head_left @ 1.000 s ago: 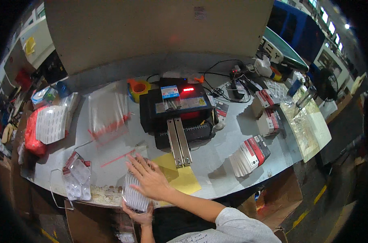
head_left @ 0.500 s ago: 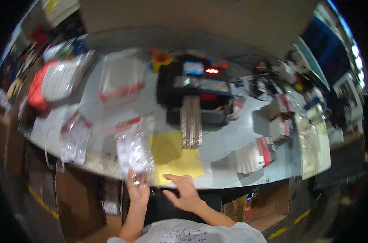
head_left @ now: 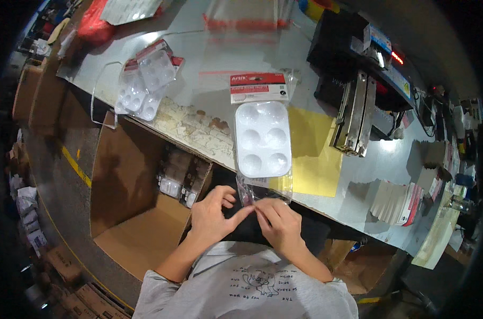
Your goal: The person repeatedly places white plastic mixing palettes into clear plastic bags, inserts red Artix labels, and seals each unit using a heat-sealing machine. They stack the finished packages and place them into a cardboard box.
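Observation:
At the table's front edge lies a white plastic paint palette (head_left: 263, 139) with several round wells, inside a clear plastic bag (head_left: 280, 187). A red and white header card (head_left: 258, 88) sits at the bag's far end. The bag's near end hangs over the edge, bunched between my hands. My right hand (head_left: 282, 225) pinches it with thumb and fingertips. Curled beside it, my left hand (head_left: 214, 217) reaches its thumb to the same corner of film, meeting the right fingertips. Under the bag's right side shows a yellow sheet (head_left: 316, 154).
Packed palettes (head_left: 146, 85) lie at the table's left. A black machine with a metal track (head_left: 353, 114) stands at right, near card stacks (head_left: 393, 202). Clear bags (head_left: 244, 13) lie at the back. Below the edge, an open cardboard box (head_left: 140, 212) holds packs.
The view has swung left and sharpened. My right hand has moved in to the bag's near end, where it now meets my left hand; before, it was apart and holding nothing.

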`<state>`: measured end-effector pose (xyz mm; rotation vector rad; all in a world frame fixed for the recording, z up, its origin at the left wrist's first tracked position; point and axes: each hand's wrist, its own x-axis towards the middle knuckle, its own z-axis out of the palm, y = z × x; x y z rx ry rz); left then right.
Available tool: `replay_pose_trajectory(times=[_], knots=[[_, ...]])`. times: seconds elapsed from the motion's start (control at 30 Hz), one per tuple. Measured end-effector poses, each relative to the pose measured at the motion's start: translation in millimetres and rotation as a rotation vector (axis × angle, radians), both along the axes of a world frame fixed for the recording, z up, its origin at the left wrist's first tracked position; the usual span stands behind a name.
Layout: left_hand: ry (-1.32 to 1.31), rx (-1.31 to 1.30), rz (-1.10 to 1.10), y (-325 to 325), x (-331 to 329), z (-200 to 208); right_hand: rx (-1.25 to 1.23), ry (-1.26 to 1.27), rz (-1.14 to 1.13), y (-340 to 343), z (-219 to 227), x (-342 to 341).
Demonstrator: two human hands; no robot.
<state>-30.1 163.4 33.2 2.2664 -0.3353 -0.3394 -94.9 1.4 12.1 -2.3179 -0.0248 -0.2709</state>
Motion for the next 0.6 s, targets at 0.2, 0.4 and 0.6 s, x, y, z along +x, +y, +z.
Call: replay_pose_trajectory(times=[0.2, 0.4, 0.6], knots=[[0.174, -0.067, 0.034, 7.1, 8.2, -7.8, 0.022, 0.043, -0.027, 13.2, -4.6, 15.8], [0.331, -0.092, 0.023, 12.9, 12.5, -4.6, 0.073, 0.027, 0.030, 22.3, -6.5, 18.8], [0.419, -0.142, 0.170, 8.4, 11.1, -2.3, -0.035, 0.092, 0.094, 24.8, -8.8, 11.3]])
